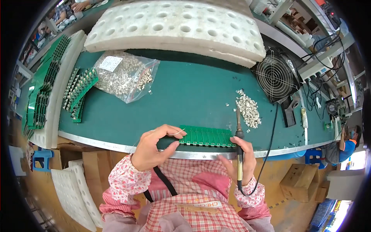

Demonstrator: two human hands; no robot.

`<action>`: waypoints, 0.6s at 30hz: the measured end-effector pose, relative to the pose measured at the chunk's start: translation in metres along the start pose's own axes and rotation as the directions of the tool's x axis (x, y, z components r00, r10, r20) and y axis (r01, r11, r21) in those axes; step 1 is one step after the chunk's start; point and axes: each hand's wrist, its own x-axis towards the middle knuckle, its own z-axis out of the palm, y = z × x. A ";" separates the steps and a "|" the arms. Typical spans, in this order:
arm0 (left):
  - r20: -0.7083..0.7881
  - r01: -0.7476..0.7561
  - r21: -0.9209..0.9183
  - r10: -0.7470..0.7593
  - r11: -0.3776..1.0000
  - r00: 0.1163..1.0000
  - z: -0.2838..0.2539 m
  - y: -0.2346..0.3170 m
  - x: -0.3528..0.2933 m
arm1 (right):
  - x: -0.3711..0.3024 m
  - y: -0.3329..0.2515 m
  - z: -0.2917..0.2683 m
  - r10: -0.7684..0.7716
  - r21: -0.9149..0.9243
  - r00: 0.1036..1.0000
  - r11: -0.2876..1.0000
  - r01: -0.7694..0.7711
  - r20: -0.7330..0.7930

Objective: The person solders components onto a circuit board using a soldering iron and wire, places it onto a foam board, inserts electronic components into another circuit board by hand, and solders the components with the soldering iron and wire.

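Observation:
A green strip of joined circuit boards [206,137] lies along the front edge of the bench, with pins along its near side. My left hand [156,147] is at its left end, with thumb and forefinger curled toward the board. A thin solder wire [176,133] runs through those fingers, its tip over the board's left corner. In my right hand [246,156] is a soldering iron [240,149], upright, its tip pointing away from me beside the small metal parts. The fingertips of that hand touch the board's right end.
Loose small metal connectors [248,110] lie in a pile beyond the iron. A clear bag [121,75] of similar parts and several stacked boards [81,91] sit at left. White foam blocks [174,33] span the back. A black fan [275,75] stands right; the iron's cord [270,143] loops nearby.

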 end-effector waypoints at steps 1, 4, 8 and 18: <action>0.000 -0.008 0.005 0.008 1.000 1.000 0.000 0.000 0.002 | 0.001 0.001 0.001 -0.005 0.000 1.000 1.000 0.005 -0.008; -0.043 0.002 -0.060 -0.005 0.998 0.999 0.003 -0.001 0.005 | 0.006 0.001 0.005 0.046 0.031 0.992 0.999 -0.043 -0.114; -0.052 0.077 -0.145 -0.085 0.986 0.995 0.009 0.005 0.013 | 0.015 0.000 0.005 0.095 0.041 0.988 0.995 -0.091 -0.119; -0.113 0.078 -0.079 -0.087 0.994 0.990 0.014 0.003 0.018 | 0.022 0.001 0.000 0.050 -0.003 0.994 0.999 -0.050 -0.096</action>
